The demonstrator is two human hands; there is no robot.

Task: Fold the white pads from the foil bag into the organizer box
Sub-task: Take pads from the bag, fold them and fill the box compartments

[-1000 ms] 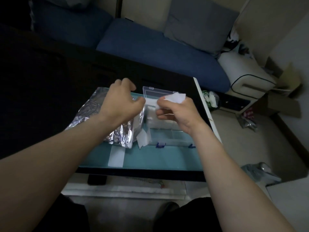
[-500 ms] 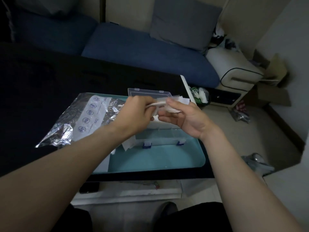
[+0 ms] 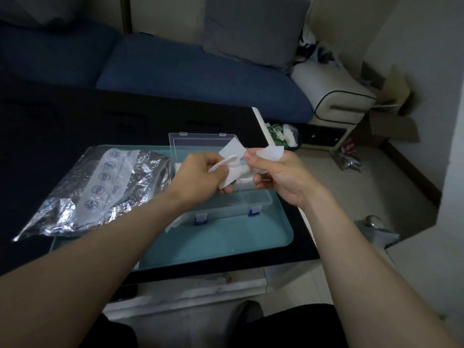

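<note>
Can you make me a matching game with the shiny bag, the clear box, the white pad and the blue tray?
Things:
1. foil bag
2. organizer box
3. white pad
4. teal tray

Where or how:
A. held between both hands
B. lid standing open
C. lying under the box
D. lying at the left, crinkled

Pairs: 1-D, 2-B, 3-A, 4-C

The left hand and right hand both pinch the pad above the box.

Both hands hold a white pad above the open organizer box: left hand pinching one end, right hand the other. The foil bag lies left of the box on the teal surface.
</note>
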